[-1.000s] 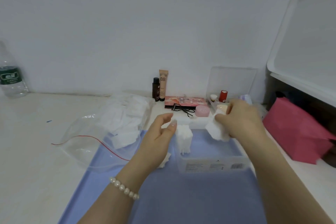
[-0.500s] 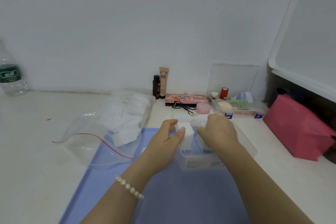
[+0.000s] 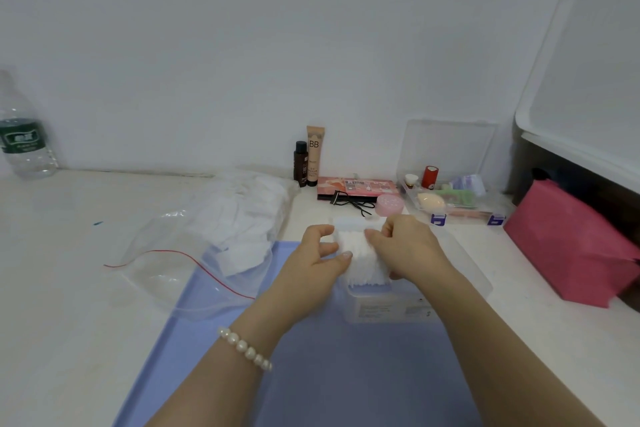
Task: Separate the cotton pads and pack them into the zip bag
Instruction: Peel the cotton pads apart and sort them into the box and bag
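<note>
1. Since the earlier frames, both hands have been brought together over the clear plastic box (image 3: 384, 302); the right hand (image 3: 407, 250), formerly raised with a wad of pads, is now lowered onto the stack of cotton pads (image 3: 362, 262).
2. The stack is held between the two hands directly above the box, which stands on the blue mat (image 3: 311, 374) near the middle of the desk (image 3: 69, 322).
3. The left hand (image 3: 313, 265) is closed on the stack from the left, thumb on the near face; its grip is narrow and holds the pads.
4. The right hand is curled round the stack from the right, so that the pads are pinched from both sides. This hold is judged to allow the layers to be fanned and peeled apart.
5. The zip bag (image 3: 207, 246) lies open toward the left of the mat, its red seal line facing the hands, with loose pads already inside. The mouth is judged to be left open for quick loading.
6. Cosmetics and an organiser tray (image 3: 453, 204) are set along the far edge of the desk, apart from the work.
</note>
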Available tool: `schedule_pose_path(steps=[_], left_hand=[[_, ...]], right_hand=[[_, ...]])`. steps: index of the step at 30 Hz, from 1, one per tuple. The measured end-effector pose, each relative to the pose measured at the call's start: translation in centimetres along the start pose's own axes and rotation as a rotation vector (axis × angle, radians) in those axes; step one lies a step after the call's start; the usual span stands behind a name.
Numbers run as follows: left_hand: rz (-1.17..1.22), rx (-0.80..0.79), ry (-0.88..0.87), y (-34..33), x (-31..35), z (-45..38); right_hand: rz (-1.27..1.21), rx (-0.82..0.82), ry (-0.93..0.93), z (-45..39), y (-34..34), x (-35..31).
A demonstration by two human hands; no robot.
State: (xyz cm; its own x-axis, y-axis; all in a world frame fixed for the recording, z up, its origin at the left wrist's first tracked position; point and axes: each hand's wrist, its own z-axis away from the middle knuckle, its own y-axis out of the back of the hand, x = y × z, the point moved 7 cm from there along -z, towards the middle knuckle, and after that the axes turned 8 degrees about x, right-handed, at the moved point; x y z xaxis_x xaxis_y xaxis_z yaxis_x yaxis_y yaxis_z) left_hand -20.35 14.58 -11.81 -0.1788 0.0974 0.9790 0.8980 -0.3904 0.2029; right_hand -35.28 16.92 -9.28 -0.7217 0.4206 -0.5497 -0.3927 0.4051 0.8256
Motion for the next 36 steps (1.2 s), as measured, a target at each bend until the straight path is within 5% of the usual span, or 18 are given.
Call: schedule_pose_path(steps=[7,15,26,33,36], left_hand=[[-0.038,-0.02,0.023,0.5,-0.3,-0.1],[-0.273,0.203,-0.083,5.1,0.6,-1.0],[-0.929,-0.126,-0.116,2.0,-2.3,-0.5],[-0.858,-0.035,-0.167,2.0,-1.7,-0.9],[-0.655,0.097,-0.182,2.9,-0.2,-0.9]], right_hand=[[-0.124,-0.061,-0.074,0.2,0.1,0.2],[-0.169,-0.104,-0.132,0.4,0.6,0.7],[-0.08,-0.062,-0.094,0.3,1.3,0.9],[-0.154,0.166,0.041,0.0,3.9,-0.6],[-0.187,0.227,0.107,0.5,4.7,-1.6]])
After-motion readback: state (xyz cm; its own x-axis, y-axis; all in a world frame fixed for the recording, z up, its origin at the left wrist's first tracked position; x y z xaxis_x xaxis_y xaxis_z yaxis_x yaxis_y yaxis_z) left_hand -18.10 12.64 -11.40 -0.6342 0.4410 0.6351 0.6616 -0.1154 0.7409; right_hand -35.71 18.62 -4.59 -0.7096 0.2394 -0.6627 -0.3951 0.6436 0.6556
